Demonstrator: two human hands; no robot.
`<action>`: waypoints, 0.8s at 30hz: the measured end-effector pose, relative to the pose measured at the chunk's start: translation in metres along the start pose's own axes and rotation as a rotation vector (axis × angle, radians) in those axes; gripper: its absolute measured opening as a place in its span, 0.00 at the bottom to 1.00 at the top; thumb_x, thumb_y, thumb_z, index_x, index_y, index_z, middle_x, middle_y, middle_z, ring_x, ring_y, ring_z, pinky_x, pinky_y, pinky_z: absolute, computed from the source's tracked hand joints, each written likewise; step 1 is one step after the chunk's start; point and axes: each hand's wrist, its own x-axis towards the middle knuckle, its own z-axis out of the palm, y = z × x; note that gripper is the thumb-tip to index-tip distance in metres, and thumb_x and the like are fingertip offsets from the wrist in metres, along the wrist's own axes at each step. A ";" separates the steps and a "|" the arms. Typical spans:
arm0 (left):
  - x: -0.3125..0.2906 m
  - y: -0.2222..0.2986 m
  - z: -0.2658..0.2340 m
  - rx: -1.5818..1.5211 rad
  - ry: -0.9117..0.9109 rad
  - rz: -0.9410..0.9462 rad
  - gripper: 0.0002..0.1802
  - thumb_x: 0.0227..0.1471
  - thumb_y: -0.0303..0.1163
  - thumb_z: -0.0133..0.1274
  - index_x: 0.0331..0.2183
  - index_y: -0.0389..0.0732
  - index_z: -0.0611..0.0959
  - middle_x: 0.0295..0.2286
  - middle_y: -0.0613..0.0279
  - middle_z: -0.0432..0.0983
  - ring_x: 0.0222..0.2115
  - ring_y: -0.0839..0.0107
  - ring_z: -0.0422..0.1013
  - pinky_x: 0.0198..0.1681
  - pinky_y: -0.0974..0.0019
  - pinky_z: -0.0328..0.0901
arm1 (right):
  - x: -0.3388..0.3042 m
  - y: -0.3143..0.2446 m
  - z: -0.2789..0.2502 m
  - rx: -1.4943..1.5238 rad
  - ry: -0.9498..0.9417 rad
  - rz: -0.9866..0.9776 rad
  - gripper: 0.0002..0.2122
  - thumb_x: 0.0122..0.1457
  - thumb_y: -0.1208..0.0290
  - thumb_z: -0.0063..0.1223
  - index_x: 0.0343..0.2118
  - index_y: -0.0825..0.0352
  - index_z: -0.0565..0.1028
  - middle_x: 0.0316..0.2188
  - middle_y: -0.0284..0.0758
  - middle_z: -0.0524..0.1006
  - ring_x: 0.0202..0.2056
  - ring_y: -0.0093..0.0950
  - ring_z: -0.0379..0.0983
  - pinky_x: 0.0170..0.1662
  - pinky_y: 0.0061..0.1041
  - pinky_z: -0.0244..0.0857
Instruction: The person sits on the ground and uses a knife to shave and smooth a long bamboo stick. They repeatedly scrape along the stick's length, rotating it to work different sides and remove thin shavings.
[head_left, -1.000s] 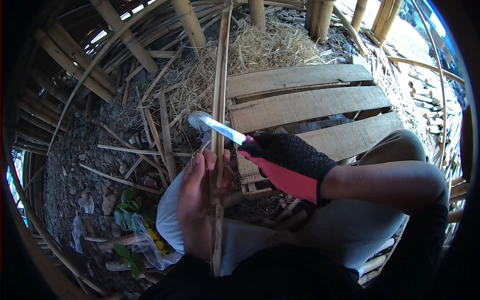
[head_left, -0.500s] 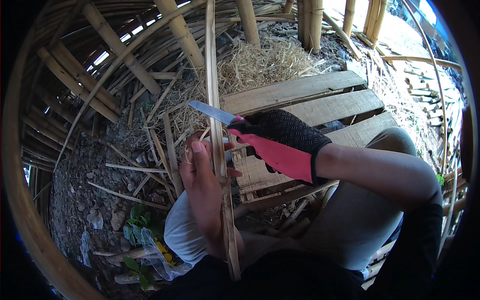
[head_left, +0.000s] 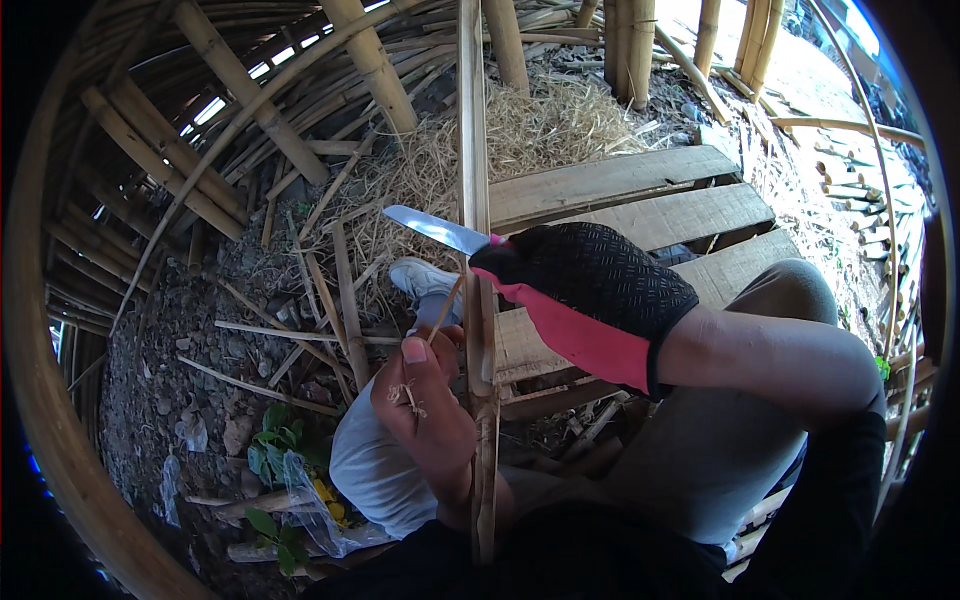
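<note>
A long split bamboo strip (head_left: pixel 473 150) stands lengthwise before me, running from the top edge down over my left wrist toward my lap. My left hand (head_left: pixel 430 415), bare, is closed beside it, with a thin bamboo sliver (head_left: pixel 446 306) pinched under the thumb. Pale curled shavings (head_left: pixel 407 398) cling to the back of this hand. My right hand (head_left: pixel 590 290), in a black and pink glove, is shut on a knife whose blade (head_left: pixel 433 228) points left and crosses at the strip. The knife's handle is hidden in the glove.
A low slatted wooden platform (head_left: pixel 660 215) lies ahead to the right, beside a heap of shavings (head_left: pixel 545 125). Loose bamboo pieces (head_left: pixel 345 300) litter the ground on the left. Bamboo posts (head_left: pixel 630 55) rise behind. Near my left knee lie leafy plants (head_left: pixel 275 445) and clear plastic (head_left: pixel 320 505).
The bamboo strip has shifted right. My left hand has moved lower and right, and its fingers no longer show beyond the strip's right side. My gloved hand has moved slightly right with the knife.
</note>
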 end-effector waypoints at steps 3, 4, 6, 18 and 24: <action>-0.003 0.008 -0.007 0.042 -0.070 -0.061 0.24 0.66 0.37 0.41 0.18 0.37 0.67 0.14 0.70 0.56 0.17 0.82 0.51 0.24 0.72 0.53 | -0.002 0.010 0.004 0.007 -0.012 -0.025 0.13 0.67 0.66 0.43 0.44 0.63 0.79 0.31 0.45 0.80 0.35 0.42 0.79 0.37 0.37 0.72; -0.003 0.019 -0.016 0.098 -0.086 -0.079 0.24 0.66 0.37 0.40 0.18 0.38 0.66 0.14 0.70 0.56 0.17 0.82 0.50 0.23 0.72 0.52 | 0.000 0.008 0.007 0.025 -0.054 -0.060 0.13 0.67 0.67 0.42 0.44 0.63 0.79 0.31 0.45 0.80 0.35 0.42 0.79 0.37 0.37 0.72; -0.005 0.011 -0.015 -0.043 -0.113 -0.096 0.25 0.67 0.38 0.38 0.17 0.41 0.63 0.14 0.70 0.54 0.16 0.81 0.49 0.24 0.70 0.56 | -0.007 0.015 0.009 -0.072 -0.034 -0.084 0.13 0.68 0.65 0.43 0.43 0.64 0.80 0.29 0.44 0.80 0.33 0.38 0.78 0.35 0.34 0.71; -0.019 0.022 -0.005 -0.120 -0.046 0.001 0.26 0.66 0.37 0.37 0.15 0.42 0.60 0.11 0.69 0.51 0.12 0.82 0.47 0.16 0.73 0.51 | -0.022 0.020 0.012 -0.203 -0.018 -0.375 0.10 0.67 0.71 0.47 0.45 0.67 0.78 0.26 0.44 0.78 0.27 0.37 0.77 0.30 0.30 0.68; -0.026 0.022 -0.008 -0.079 0.014 -0.025 0.26 0.65 0.38 0.38 0.15 0.43 0.60 0.11 0.70 0.51 0.11 0.82 0.46 0.14 0.71 0.38 | -0.025 0.022 0.015 -0.165 -0.039 -0.391 0.10 0.68 0.69 0.47 0.41 0.67 0.80 0.22 0.41 0.76 0.23 0.34 0.75 0.28 0.28 0.67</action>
